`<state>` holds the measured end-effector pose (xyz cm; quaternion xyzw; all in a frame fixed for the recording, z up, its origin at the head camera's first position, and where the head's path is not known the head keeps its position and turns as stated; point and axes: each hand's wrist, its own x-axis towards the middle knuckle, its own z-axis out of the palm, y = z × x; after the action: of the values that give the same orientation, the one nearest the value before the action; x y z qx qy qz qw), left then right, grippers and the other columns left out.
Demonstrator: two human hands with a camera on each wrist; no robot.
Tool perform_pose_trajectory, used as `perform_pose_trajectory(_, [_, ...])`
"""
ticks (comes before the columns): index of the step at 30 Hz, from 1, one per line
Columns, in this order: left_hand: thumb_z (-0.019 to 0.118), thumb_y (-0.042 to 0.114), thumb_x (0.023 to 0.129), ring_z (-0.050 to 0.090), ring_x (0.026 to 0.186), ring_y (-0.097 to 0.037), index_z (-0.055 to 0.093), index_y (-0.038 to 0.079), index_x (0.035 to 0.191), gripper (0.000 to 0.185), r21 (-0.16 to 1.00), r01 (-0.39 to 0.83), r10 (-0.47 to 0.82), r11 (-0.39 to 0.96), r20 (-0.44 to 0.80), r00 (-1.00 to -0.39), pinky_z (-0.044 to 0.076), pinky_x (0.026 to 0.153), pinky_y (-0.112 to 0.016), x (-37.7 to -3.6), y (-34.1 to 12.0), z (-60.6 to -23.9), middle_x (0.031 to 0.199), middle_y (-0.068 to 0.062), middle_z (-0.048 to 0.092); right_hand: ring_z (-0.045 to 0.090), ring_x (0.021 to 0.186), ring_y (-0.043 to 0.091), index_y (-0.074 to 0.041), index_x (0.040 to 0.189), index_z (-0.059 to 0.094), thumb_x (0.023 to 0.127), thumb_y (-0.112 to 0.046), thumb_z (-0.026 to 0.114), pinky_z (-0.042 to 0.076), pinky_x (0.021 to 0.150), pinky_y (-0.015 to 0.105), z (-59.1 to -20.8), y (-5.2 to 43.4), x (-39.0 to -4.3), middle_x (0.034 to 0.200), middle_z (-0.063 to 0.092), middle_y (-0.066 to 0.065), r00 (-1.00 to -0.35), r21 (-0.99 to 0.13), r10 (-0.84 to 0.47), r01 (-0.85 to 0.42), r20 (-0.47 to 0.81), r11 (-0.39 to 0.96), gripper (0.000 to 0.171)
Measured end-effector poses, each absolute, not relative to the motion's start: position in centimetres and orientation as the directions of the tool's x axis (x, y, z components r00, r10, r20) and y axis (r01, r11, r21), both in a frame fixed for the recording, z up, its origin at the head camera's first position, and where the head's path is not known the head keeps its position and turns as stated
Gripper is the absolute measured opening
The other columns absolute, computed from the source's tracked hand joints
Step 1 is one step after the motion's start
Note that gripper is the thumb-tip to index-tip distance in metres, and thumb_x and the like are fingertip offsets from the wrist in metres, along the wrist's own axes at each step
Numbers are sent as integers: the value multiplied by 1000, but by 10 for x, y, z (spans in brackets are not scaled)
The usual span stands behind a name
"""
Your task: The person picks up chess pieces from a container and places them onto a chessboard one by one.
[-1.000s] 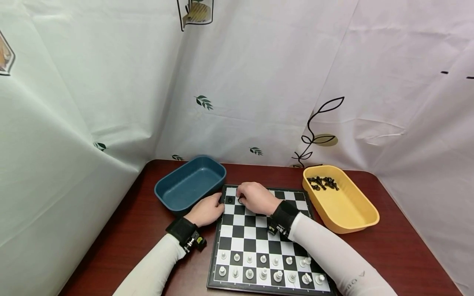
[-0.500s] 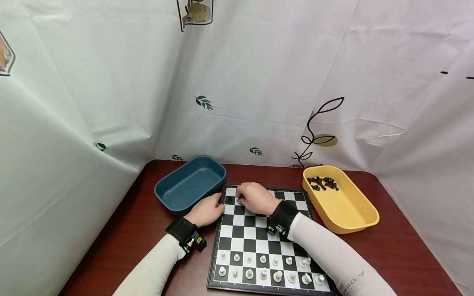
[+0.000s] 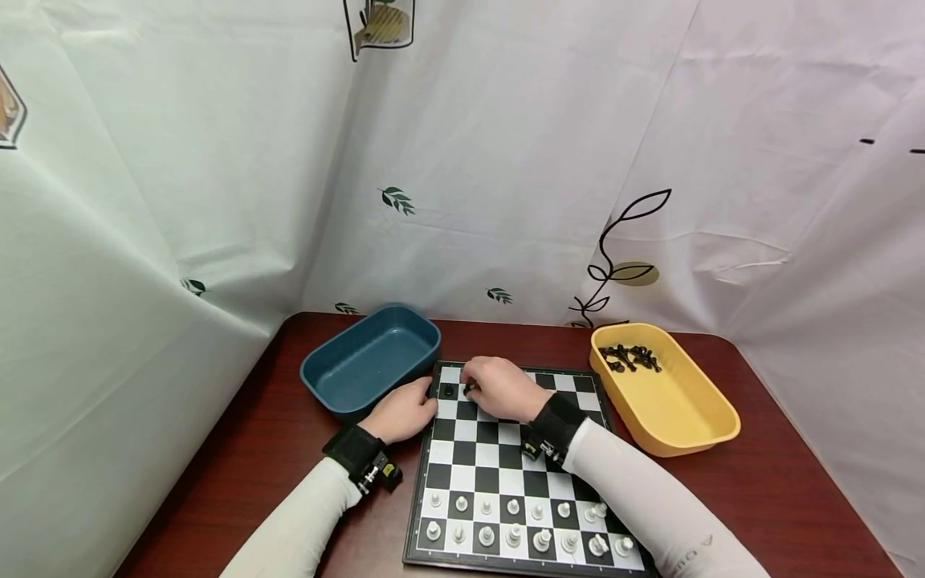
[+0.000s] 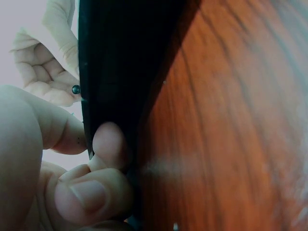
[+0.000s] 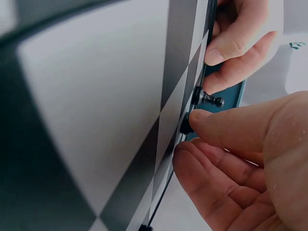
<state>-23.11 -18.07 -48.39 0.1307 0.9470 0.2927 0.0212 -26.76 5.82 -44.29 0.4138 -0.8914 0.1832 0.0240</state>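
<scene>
My right hand (image 3: 502, 388) is over the far left of the chessboard (image 3: 487, 455), its thumb and fingers around a black chess piece (image 5: 185, 123) standing on a square. The thumb hides most of that piece. Beside it a black pawn (image 5: 204, 97) stands upright, nearer the board's left edge. My left hand (image 3: 402, 410) holds that edge; in the left wrist view its fingers (image 4: 62, 130) lie on both sides of the dark rim. Along the near side stand two rows of white chess pieces (image 3: 514, 535), partly behind the right sleeve at the right end.
A yellow tray (image 3: 682, 409) at the right holds several loose black chess pieces (image 3: 630, 358). A blue tray (image 3: 368, 369) stands at the back left, close to the left hand. A pale printed cloth (image 3: 506, 160) hangs behind the brown table (image 3: 275, 433).
Both hands stay almost in place. The right fingers have shifted slightly, and more of the black piece shows beside them in the head view.
</scene>
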Motion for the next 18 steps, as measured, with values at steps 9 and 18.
perform_pose_trajectory(9, [59, 20, 106, 64, 90, -16, 69, 6, 138, 36, 558, 238, 262, 795, 38, -964, 55, 89, -44, -232, -180, -486, 101, -1, 71, 67, 91, 15, -6, 118, 78, 101, -8, 80, 58, 83, 37, -433, 77, -259, 109, 73, 2, -676, -320, -693, -733, 249, 600, 17])
perform_pose_trajectory(18, [58, 21, 106, 66, 96, -17, 67, 5, 143, 41, 563, 239, 260, 791, 45, -965, 56, 94, -46, -233, -181, -488, 114, -4, 75, 65, 86, 13, -7, 113, 79, 98, -9, 84, 57, 78, 36, -408, 117, -252, 102, 71, 0, -700, -282, -621, -712, 352, 643, 15])
